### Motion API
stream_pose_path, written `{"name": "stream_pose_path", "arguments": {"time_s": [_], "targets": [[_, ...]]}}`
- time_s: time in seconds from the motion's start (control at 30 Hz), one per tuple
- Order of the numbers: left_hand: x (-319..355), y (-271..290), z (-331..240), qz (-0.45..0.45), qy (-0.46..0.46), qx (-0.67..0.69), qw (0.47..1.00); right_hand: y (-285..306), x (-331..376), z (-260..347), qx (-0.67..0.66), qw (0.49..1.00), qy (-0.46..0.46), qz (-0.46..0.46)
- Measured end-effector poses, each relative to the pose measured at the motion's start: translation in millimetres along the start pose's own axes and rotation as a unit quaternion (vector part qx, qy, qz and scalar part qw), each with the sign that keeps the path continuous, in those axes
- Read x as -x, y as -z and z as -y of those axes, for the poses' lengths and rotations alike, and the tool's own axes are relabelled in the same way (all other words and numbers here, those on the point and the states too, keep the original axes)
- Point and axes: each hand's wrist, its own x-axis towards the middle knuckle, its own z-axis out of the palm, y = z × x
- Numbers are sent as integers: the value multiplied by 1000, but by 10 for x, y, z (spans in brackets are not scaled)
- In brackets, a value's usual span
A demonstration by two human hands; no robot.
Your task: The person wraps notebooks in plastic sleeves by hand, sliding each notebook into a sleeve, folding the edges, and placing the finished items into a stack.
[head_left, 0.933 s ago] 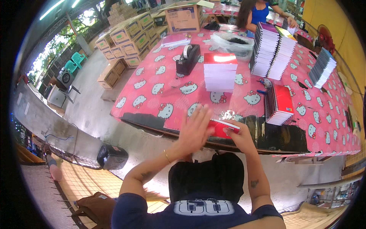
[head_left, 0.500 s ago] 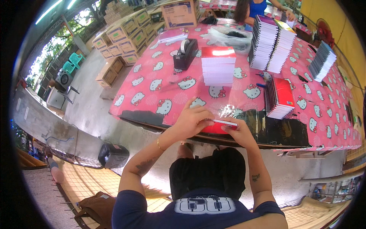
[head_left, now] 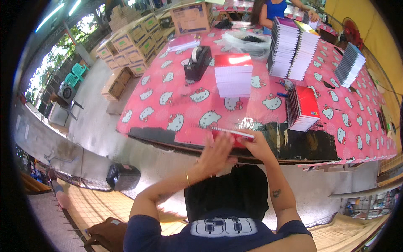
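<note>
From afar, I pinch a red-covered notebook [head_left: 233, 132] in my right hand [head_left: 257, 145], left hand [head_left: 217, 150] spread before its cover

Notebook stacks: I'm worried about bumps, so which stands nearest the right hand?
The red stack with dark spiral binding, ahead and right of the right hand. The other red stack, tall pair and bluish stack stand farther off.

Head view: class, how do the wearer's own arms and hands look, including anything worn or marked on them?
The left hand and right hand are ungloved. A thin gold-coloured bracelet circles the left wrist. A small dark tattoo marks the right forearm. Short navy sleeves cover both upper arms.
</note>
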Motion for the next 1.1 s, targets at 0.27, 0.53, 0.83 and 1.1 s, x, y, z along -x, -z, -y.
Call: {"name": "stream_pose_path", "arguments": {"time_s": [0.27, 0.53, 0.83, 1.1], "targets": [[-80, -29, 77, -15, -94, -83, 992, 14, 27, -47, 12, 999, 15, 25], [-159, 39, 125, -5, -138, -111, 984, 6, -25, -86, 32, 998, 44, 25], [-315, 186, 36, -21, -174, -56, 983, -70, -18, -226, 7, 997, 71, -5], [-588, 341, -8, -46, -31, 37, 998, -10, -58, -285, 35, 997, 65, -13]]}}
